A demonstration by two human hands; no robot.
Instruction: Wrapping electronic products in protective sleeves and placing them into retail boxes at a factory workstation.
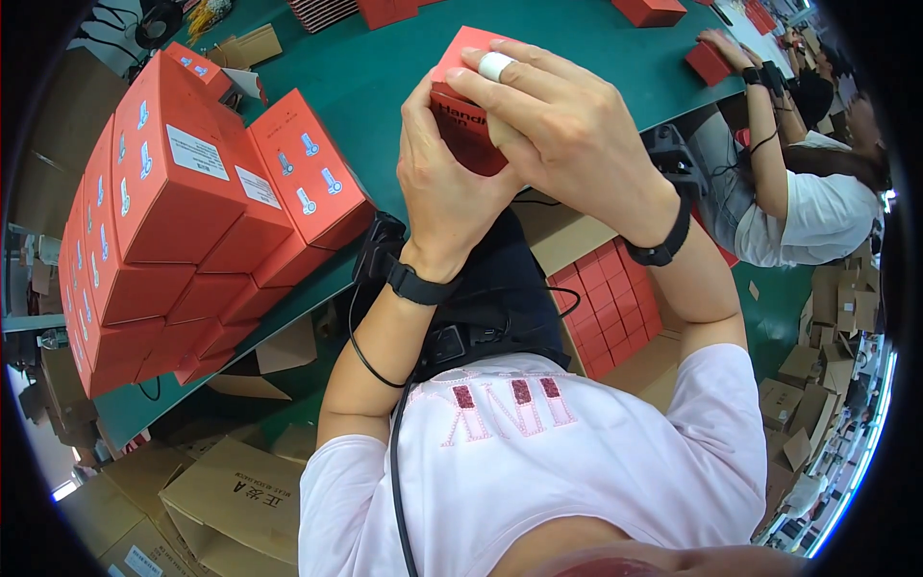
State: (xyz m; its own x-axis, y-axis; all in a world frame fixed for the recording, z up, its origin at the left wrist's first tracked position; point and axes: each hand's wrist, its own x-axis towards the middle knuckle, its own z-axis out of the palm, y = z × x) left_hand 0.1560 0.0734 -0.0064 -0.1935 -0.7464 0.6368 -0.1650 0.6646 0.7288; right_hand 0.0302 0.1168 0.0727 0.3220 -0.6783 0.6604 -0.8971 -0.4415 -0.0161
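Red card forms the box (460, 117) held over the near part of the table (365, 82). Both hands grip it: the left hand (440, 188) cups its left side, the right hand (567, 115) wraps its right side and top. Squeezing too hard could crease the card; slack fingers could drop it; a leftward swing could topple the stack (178, 207).

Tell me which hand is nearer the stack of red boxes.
Left. The left hand is to the right of the stack, holding a small box; the right hand is farther right, on that same box.
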